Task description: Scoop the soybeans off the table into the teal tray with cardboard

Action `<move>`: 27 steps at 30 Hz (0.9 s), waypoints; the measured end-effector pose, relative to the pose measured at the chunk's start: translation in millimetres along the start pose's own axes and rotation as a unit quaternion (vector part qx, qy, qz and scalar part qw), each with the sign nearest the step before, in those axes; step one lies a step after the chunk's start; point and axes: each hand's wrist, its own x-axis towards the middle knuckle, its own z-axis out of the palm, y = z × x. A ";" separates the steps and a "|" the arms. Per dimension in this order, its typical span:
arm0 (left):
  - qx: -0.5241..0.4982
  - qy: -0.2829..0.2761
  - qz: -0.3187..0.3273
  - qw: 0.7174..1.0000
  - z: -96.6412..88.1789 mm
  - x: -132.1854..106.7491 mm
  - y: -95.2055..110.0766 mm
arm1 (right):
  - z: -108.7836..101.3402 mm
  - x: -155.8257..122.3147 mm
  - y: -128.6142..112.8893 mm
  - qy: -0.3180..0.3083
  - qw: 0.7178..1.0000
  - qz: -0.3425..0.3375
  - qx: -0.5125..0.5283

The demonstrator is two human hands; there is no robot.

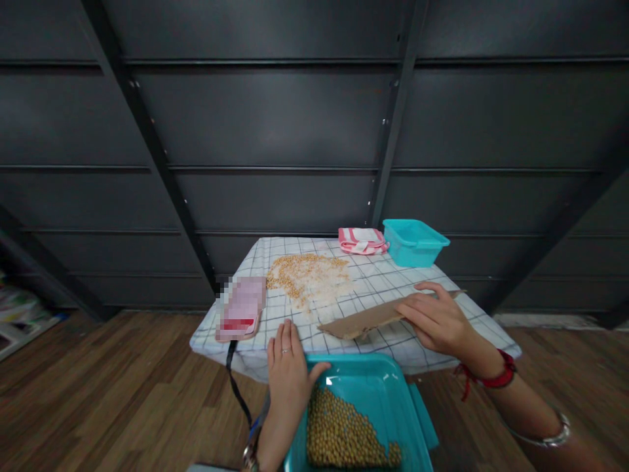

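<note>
My right hand (435, 321) grips a strip of brown cardboard (366, 321), which slants low over the right part of the checked cloth. At the cloth's front edge lies my left hand (286, 364), fingers stretched flat and thumb spread over the rim of a teal tray (388, 380). Round yellow-brown beans (344, 432) are heaped in that tray, mostly on its left side. Farther back on the cloth, paler split grains (295, 272) are scattered together with a whitish, powdery patch (327, 282).
A checked white cloth (295, 344) covers the small table. A pink phone-like item (243, 305), partly pixelated, lies at its left edge with a black strap (236, 387) hanging down. At the back are a folded pink-and-white towel (362, 241) and a turquoise basin (415, 252), before a dark panelled wall.
</note>
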 end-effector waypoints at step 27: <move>0.008 -0.012 -0.006 1.000 0.8 -1.4 -0.5 | -3.5 -11.9 16.0 -0.001 1.000 0.019 -0.013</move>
